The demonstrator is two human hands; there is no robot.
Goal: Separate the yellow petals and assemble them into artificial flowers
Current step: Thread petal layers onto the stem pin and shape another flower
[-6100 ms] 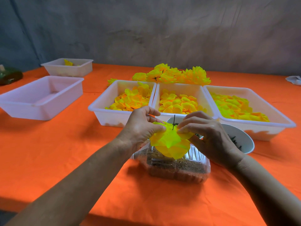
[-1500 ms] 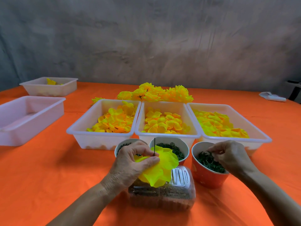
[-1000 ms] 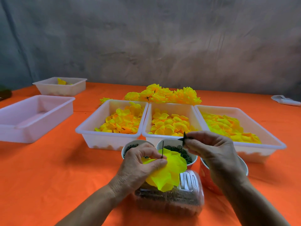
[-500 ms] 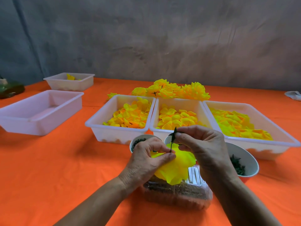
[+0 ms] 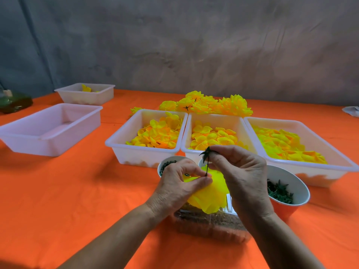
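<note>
Right, from my seat: three trays [image 5: 124, 141] of loose petals sit behind the work. Left hand [image 5: 180, 188] pinches the petal stack [image 5: 210, 195] and stem [image 5: 207, 167], above the clear box [image 5: 209, 226]. Right hand [image 5: 240, 175] pinches a green calyx [image 5: 206, 152] at the stem tip. I'd keep the stem vertical, line the calyx hole up, then slide down without twisting.

I see a table [image 5: 68, 200] covered with an orange cloth. Behind it stands a grey, mottled wall [image 5: 194, 45] with creases. The light is soft and even.
</note>
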